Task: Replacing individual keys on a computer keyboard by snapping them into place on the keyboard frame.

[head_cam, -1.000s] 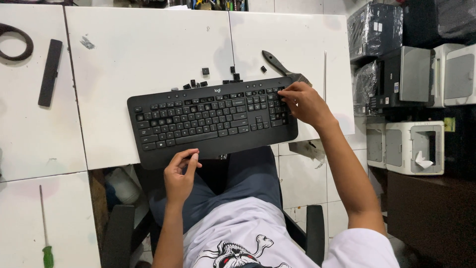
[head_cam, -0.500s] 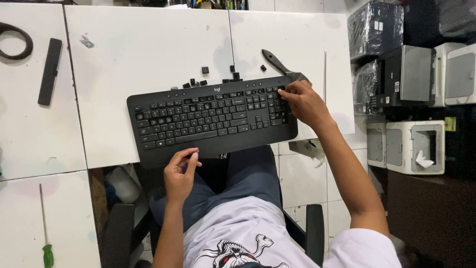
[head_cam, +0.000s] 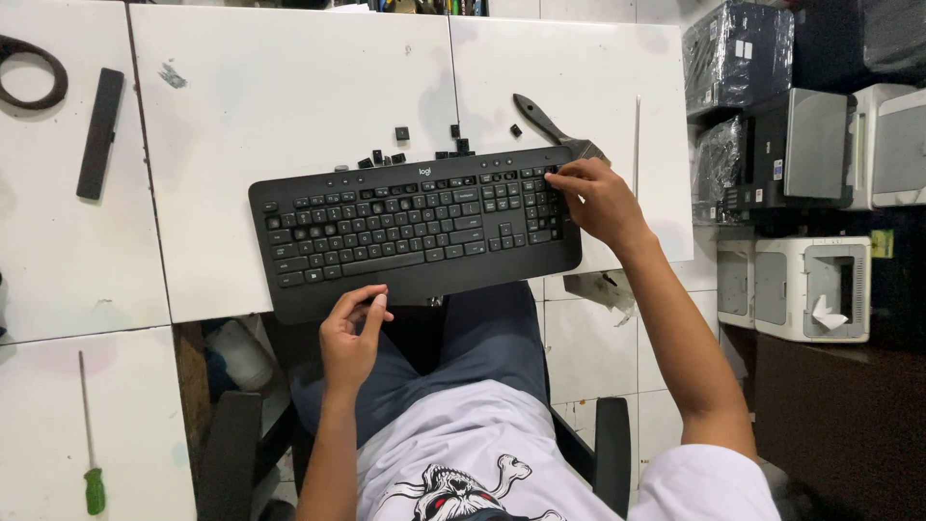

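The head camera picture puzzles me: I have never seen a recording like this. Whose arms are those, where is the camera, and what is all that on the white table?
There is no machine here. A seated person wears a camera on the head, so you look down along their own two bare arms.

On the white table lies a black keyboard, its near edge jutting over the table edge toward the person's lap. The right hand rests on the keyboard's right end, fingertips on the keys at the top right corner. The left hand touches the keyboard's near edge and holds nothing that I can make out.

Just behind the keyboard lie several small loose keycaps and a dark-handled brush. Further left are a black bar and a green-handled screwdriver. Printers stand at the right.
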